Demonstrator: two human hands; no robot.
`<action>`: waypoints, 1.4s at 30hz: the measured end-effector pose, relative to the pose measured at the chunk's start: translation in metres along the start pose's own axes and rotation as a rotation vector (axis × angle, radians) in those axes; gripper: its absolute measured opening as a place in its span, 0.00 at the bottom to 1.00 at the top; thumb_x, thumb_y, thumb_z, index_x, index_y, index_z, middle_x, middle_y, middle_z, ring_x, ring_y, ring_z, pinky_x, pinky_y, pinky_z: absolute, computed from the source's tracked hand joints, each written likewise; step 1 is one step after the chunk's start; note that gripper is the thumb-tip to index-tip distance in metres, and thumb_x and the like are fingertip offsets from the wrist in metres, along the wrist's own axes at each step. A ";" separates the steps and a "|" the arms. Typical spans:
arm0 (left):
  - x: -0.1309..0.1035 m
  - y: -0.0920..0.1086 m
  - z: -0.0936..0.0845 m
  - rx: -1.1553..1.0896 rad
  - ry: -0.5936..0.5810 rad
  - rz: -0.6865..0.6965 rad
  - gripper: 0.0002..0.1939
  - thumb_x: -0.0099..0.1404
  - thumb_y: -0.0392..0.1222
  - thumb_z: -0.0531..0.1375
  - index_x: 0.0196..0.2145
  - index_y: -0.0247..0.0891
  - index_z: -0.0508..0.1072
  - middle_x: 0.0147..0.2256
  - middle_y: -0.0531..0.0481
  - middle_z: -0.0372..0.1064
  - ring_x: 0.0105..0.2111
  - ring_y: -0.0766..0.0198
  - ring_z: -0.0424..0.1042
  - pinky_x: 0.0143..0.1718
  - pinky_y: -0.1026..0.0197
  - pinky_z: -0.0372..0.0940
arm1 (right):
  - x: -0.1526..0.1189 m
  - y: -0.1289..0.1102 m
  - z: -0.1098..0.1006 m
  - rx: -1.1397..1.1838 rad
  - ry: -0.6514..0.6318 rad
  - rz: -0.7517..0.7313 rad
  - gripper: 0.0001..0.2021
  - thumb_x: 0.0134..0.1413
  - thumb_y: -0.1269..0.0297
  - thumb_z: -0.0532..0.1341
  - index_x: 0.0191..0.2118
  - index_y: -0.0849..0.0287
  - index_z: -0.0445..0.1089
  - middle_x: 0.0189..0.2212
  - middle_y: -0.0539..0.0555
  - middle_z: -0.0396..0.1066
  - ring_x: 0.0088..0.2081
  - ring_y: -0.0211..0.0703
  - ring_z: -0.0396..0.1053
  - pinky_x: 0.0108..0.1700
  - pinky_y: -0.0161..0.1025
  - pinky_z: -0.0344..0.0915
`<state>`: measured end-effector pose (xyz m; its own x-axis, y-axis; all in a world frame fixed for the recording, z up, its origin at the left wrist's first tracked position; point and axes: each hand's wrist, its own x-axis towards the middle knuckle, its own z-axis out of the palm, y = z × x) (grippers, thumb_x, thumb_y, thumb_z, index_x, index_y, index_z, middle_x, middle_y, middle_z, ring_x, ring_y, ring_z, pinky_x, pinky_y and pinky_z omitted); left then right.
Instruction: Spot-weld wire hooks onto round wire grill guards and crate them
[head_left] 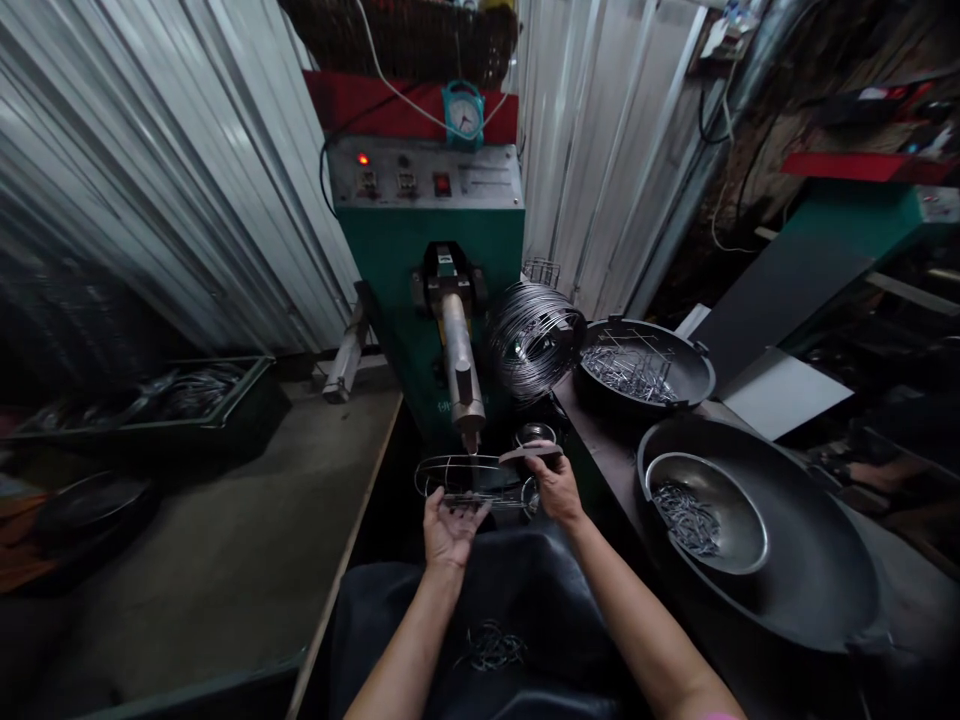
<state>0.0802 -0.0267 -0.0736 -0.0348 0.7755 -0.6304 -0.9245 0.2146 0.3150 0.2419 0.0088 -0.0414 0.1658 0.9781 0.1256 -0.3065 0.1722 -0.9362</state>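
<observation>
Two bare hands work at the near side of a green machine (382, 250). The left hand (448, 535) is palm up, its fingers apart beneath the near edge of a round wire frame (457, 464). The right hand (558, 490) has its fingers clamped on a dark flat piece (531, 455) at the frame's right edge. The frame lies just below the tip of the machine's metal arm (459, 355); whether tip and wire touch cannot be told.

Open room is widest to the left, where bare floor (285, 480) extends from a wooden edge strip (349, 545) to a green crate (247, 405). On the far right of the hands, a wire coil (529, 310) stands close beside the metal arm and narrows that side. Farther right is a dark pan (694, 372) of wire pieces; nearer, a large pan (817, 560) holds a metal bowl (739, 520), set toward its left edge, with bare pan surface to the bowl's right. Loose wire pieces (493, 645) lie on a dark cover (551, 590) between the forearms.
</observation>
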 end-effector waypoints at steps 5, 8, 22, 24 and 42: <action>-0.006 0.008 -0.005 -0.032 0.062 -0.047 0.13 0.53 0.51 0.55 0.26 0.39 0.57 0.31 0.45 0.64 0.33 0.60 0.68 0.41 0.43 0.65 | -0.004 -0.008 0.009 -0.099 -0.083 -0.024 0.11 0.42 0.58 0.65 0.33 0.55 0.72 0.30 0.50 0.71 0.35 0.42 0.68 0.43 0.40 0.64; -0.008 0.009 -0.007 -0.024 0.070 -0.053 0.14 0.53 0.52 0.55 0.26 0.39 0.57 0.31 0.45 0.63 0.33 0.60 0.68 0.42 0.42 0.64 | -0.005 -0.015 0.014 -0.276 -0.241 -0.098 0.09 0.43 0.60 0.65 0.33 0.56 0.72 0.32 0.51 0.71 0.36 0.43 0.68 0.43 0.40 0.63; -0.013 0.014 -0.013 -0.004 0.034 -0.061 0.15 0.51 0.53 0.55 0.27 0.40 0.56 0.32 0.46 0.62 0.35 0.59 0.68 0.42 0.38 0.64 | -0.002 -0.019 0.023 -0.413 -0.414 -0.153 0.11 0.41 0.59 0.66 0.34 0.56 0.72 0.31 0.50 0.71 0.35 0.41 0.68 0.40 0.39 0.63; -0.015 0.013 -0.013 -0.027 0.035 -0.058 0.15 0.52 0.52 0.55 0.27 0.40 0.56 0.32 0.46 0.62 0.34 0.60 0.68 0.42 0.39 0.64 | -0.003 -0.019 0.024 -0.459 -0.382 -0.143 0.10 0.42 0.59 0.65 0.33 0.57 0.72 0.27 0.49 0.71 0.31 0.40 0.68 0.37 0.38 0.63; 0.014 0.023 -0.003 -0.090 0.033 -0.098 0.15 0.53 0.52 0.55 0.26 0.39 0.57 0.31 0.45 0.63 0.32 0.59 0.69 0.37 0.43 0.67 | 0.016 -0.025 0.049 -0.540 -0.336 -0.184 0.09 0.42 0.61 0.64 0.31 0.59 0.69 0.26 0.48 0.69 0.31 0.39 0.66 0.36 0.36 0.61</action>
<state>0.0572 -0.0126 -0.0766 0.0464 0.7331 -0.6786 -0.9543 0.2333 0.1867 0.2061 0.0256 -0.0001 -0.1578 0.9364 0.3134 0.2263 0.3432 -0.9116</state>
